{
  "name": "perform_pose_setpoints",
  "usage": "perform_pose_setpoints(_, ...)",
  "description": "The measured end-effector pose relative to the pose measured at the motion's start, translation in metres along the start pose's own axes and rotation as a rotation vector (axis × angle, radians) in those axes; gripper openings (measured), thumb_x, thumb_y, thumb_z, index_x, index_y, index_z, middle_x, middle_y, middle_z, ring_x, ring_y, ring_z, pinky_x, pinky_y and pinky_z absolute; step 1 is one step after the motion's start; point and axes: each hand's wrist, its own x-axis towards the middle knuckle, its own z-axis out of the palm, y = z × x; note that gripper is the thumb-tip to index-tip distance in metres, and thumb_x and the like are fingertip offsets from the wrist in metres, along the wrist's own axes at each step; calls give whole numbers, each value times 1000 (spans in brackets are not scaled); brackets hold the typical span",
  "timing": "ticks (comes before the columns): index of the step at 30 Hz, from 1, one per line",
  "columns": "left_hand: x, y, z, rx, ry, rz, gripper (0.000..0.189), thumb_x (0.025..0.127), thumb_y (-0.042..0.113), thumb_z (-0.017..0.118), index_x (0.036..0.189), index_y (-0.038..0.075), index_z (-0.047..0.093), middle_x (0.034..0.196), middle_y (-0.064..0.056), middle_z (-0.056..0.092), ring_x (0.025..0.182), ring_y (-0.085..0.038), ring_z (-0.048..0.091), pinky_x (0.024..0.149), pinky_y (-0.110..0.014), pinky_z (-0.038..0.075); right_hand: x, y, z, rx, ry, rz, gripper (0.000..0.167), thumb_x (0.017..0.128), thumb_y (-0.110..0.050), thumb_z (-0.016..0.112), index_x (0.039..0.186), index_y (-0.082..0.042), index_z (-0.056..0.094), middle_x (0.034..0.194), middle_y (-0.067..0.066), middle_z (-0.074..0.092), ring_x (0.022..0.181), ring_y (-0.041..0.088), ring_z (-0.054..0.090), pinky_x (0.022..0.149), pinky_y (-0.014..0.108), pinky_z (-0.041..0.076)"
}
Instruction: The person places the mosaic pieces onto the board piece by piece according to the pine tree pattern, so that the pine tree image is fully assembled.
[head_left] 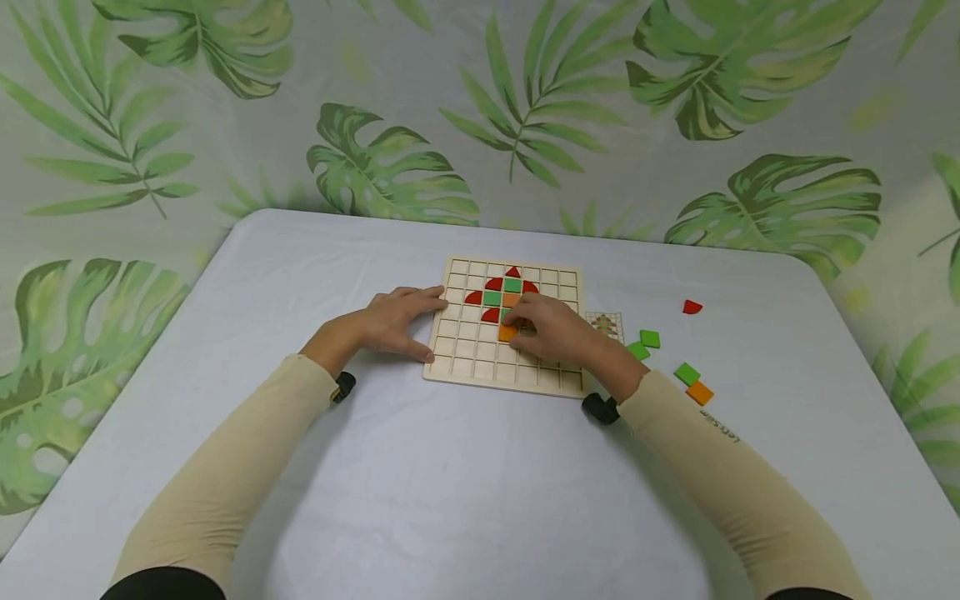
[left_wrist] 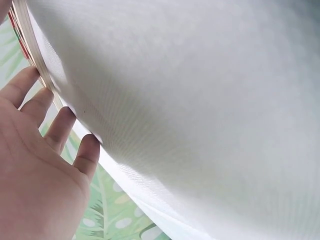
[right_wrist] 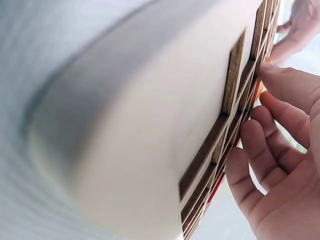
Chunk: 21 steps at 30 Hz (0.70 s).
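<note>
A wooden grid board [head_left: 465, 361] lies on the white table, with red, green and orange pieces in its cells. My left hand [head_left: 393, 321] rests at the board's left edge, fingers spread and thumb near the lower left corner; the left wrist view shows its fingertips [left_wrist: 30, 75] against that edge. Over the middle of the board, my right hand [head_left: 555, 329] pinches an orange square tile [head_left: 507, 332] between thumb and index finger. Orange also shows between those fingers in the right wrist view. The right hand covers some of the pieces and cells.
A small printed pattern card [head_left: 604, 324] lies by the board's right side, partly behind the right hand. Farther right are loose green tiles [head_left: 686, 374], an orange tile [head_left: 701, 392] and a red piece [head_left: 692, 307]. A leaf-patterned cloth [head_left: 540, 125] hangs behind the table.
</note>
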Motion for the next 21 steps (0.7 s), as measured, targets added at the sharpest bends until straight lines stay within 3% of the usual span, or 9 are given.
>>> perform_pose_setpoints(11, -2, 3, -1, -11, -3, 7, 88, 80, 40, 79, 155, 19, 36, 169, -2, 15, 154, -33, 15, 119, -62, 18, -3, 0, -5, 0, -7, 2, 27, 90, -20, 71, 116, -11, 71, 110, 5, 64, 93, 20, 56, 86, 36, 49)
perform_pose_setpoints(21, -1, 2, -2, 8, 2, 8, 88, 80, 41, 78, 154, 19, 37, 169, -3, 15, 154, -33, 15, 118, -63, 19, -20, 11, -36, -1, -42, 94, 30, 93, -20, 65, 123, -13, 70, 118, 6, 63, 103, 24, 59, 91, 41, 51)
